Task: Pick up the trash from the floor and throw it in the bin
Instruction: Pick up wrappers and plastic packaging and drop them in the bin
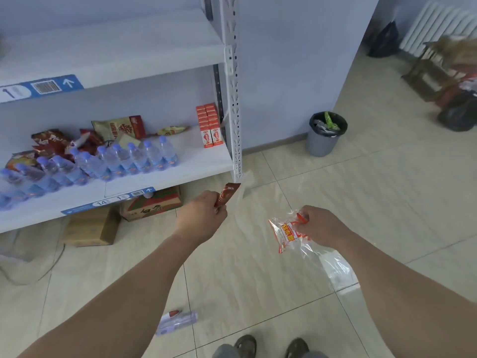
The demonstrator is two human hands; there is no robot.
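- Shelf [180, 161] at 10 o'clock carries water bottles [103, 161].
- Clear wrapper [176, 322] lies on the floor [258, 275] at 7 o'clock.
- Left hand [200, 215] pinches a brown sachet [227, 193].
- Right hand [320, 226] grips a clear red-printed bag [284, 233].
- Grey bin [325, 134] stands at 1 o'clock.

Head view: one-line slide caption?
Left hand holds a brown wrapper, right hand a clear wrapper; grey bin ahead, one wrapper on the floor.

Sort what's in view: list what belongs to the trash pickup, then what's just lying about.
Job:
- brown-red snack wrapper in left hand
- clear red-printed plastic bag in right hand
- clear plastic wrapper with red end on floor
- grey lined bin

Lying about:
- shelved water bottles
- orange cartons
- cardboard boxes
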